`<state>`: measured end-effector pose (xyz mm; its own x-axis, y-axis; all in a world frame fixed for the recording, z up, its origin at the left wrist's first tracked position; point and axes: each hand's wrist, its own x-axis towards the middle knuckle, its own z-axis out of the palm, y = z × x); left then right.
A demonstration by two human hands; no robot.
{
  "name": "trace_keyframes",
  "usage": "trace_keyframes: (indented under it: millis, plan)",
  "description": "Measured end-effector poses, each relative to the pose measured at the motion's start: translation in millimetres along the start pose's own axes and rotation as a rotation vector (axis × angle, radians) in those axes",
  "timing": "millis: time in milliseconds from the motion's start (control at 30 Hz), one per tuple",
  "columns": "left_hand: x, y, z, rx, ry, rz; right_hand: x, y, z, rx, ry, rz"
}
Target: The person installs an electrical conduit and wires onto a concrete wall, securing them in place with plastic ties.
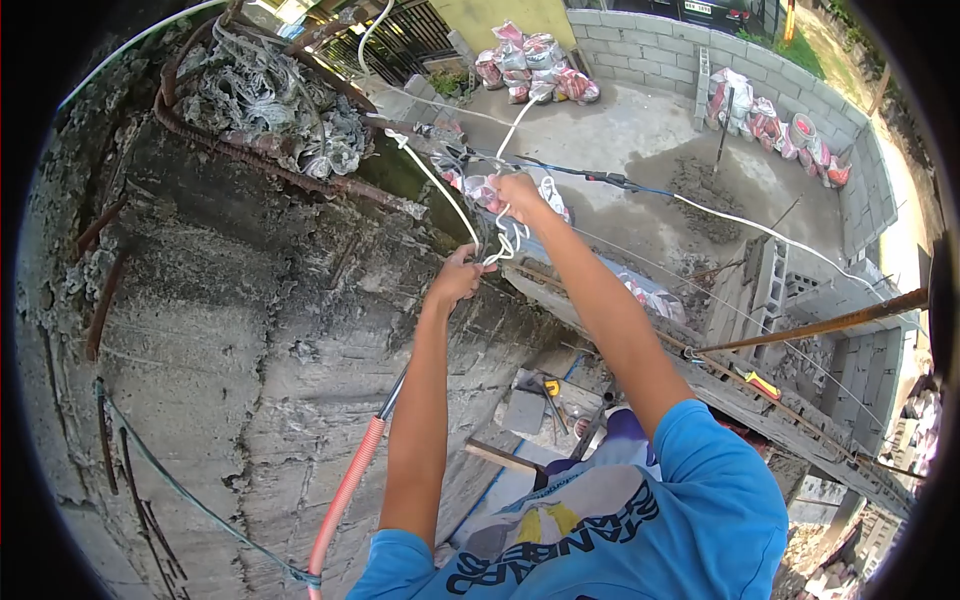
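Note:
Both arms reach out over the edge of a rough concrete wall [300, 380]. Low at its edge, my left hand [458, 277] is closed on a white cable [440, 185]. Higher and to the right, my right hand [517, 194] grips the same kind of white cable, its fingers bent inward. Loose, kinked loops of cable [518, 238] hang between the two hands. One run climbs to the upper left, another rises above my right hand. The fingertips are small in view, so the exact grip is hard to make out.
An orange corrugated conduit [345, 490] with a dark cable runs beside my left arm. Rusty rebar [240, 145] juts from the wall top. A blue-and-white cable [720, 212] crosses at right, above wooden planks [780, 410]. Filled sacks [535, 65] stand by a block wall [640, 48] below.

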<state>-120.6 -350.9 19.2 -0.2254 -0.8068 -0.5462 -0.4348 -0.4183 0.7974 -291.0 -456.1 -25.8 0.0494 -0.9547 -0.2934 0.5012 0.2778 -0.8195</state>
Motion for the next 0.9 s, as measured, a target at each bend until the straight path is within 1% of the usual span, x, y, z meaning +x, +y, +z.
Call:
trace_keyframes:
  millis: [67,100,200,233,267,333,367,400,467,533,567,600,667,767,867,900]
  plan:
    - [2.1,1.5,4.2,0.011,0.046,-0.004,-16.4,-16.8,-7.7,0.188,-0.112,0.041]
    - [6.6,-1.6,3.1,-0.009,0.052,-0.004,-26.0,-24.4,-9.6,0.128,-0.183,0.019]
    - [4.0,3.9,8.4,-0.027,0.099,-0.031,-47.8,-17.9,-4.6,0.062,-0.34,-0.312]
    - [2.6,4.9,9.4,-0.031,0.115,-0.036,-61.7,-18.5,-5.2,-0.062,-0.352,-0.371]
    - [1.9,6.3,9.2,-0.036,0.134,-0.039,-81.1,-21.0,-3.0,-0.129,-0.287,-0.405]
    - [13.7,-7.4,0.5,-0.047,0.11,-0.024,-116.8,-21.4,2.8,-0.259,-0.157,-0.467]
    - [15.8,-8.2,-2.8,-0.051,0.099,-0.015,-118.0,-11.3,-2.3,-0.305,-0.233,-0.645]
    - [16.8,-10.0,-7.3,-0.071,0.074,-0.018,-122.6,4.0,-3.7,-0.267,-0.2,-0.703]
    - [10.8,-4.9,-12.2,-0.107,0.026,-0.027,-158.7,24.3,3.8,-0.188,-0.133,-0.818]
    - [3.7,0.8,-10.1,-0.081,0.111,-0.046,-184.1,41.2,2.9,-0.577,0.015,-1.133]
    - [4.2,3.1,-10.3,-0.068,0.154,-0.053,-188.6,53.7,0.5,-0.541,-0.07,-1.163]
    - [5.6,5.0,-12.1,-0.087,0.129,-0.08,-191.8,70.6,-1.1,-0.53,-0.076,-1.2]
    - [14.2,8.3,-16.0,-0.125,0.074,-0.129,-205.3,90.6,-7.0,-0.661,-0.172,-1.294]
    - [18.3,5.8,-6.7,-0.225,0.073,-0.123,-210.0,122.5,-32.8,-0.978,-0.257,-1.329]
    - [14.8,13.9,1.4,-0.329,0.065,-0.107,-191.1,136.9,-59.3,-1.199,-0.209,-1.291]
    - [10.5,18.2,3.6,-0.357,0.064,-0.104,-182.3,137.7,-64.5,-1.21,-0.216,-1.288]
